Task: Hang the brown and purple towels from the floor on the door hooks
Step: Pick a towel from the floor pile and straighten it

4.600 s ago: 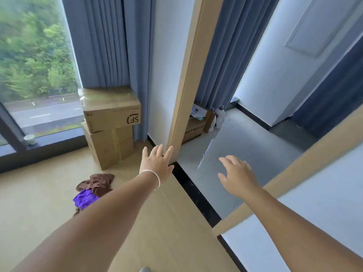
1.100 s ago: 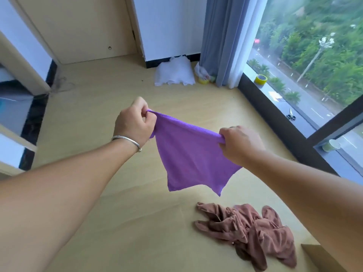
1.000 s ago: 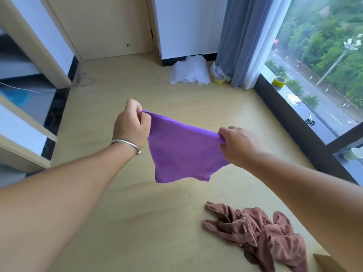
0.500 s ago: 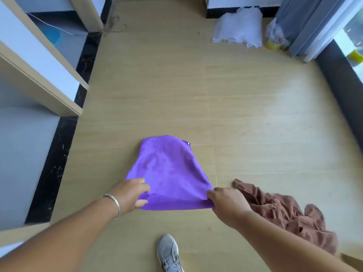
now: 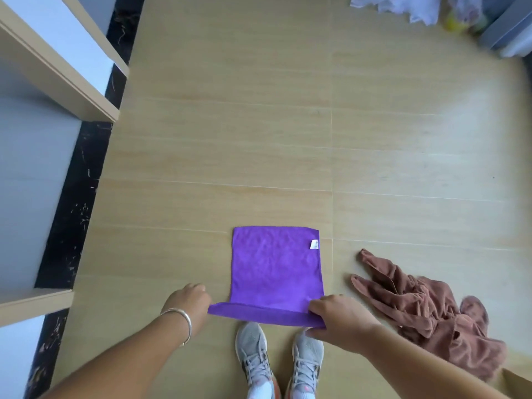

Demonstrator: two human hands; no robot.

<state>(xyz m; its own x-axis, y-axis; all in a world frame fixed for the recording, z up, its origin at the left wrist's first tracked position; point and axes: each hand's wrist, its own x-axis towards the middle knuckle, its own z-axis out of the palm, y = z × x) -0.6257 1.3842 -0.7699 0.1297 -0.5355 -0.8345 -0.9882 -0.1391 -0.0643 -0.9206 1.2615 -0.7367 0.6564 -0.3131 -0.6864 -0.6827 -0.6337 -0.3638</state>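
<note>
The purple towel (image 5: 276,269) lies spread flat on the wooden floor in front of my feet, a white label at its far right corner. Its near edge is lifted and stretched between my hands. My left hand (image 5: 188,305) pinches the near left corner. My right hand (image 5: 338,316) pinches the near right corner. The brown towel (image 5: 423,309) lies crumpled on the floor to the right of the purple one, untouched. No door hooks are in view.
A white door with a tan edge (image 5: 60,73) stands at the left beside a black threshold strip (image 5: 74,214). White cloth (image 5: 394,4) and a grey curtain (image 5: 509,27) sit at the far right corner. My grey shoes (image 5: 279,361) stand just behind the towel.
The purple towel, held up in the air between both hands a second ago, has come down and now lies flat on the floor. My head has tilted downward.
</note>
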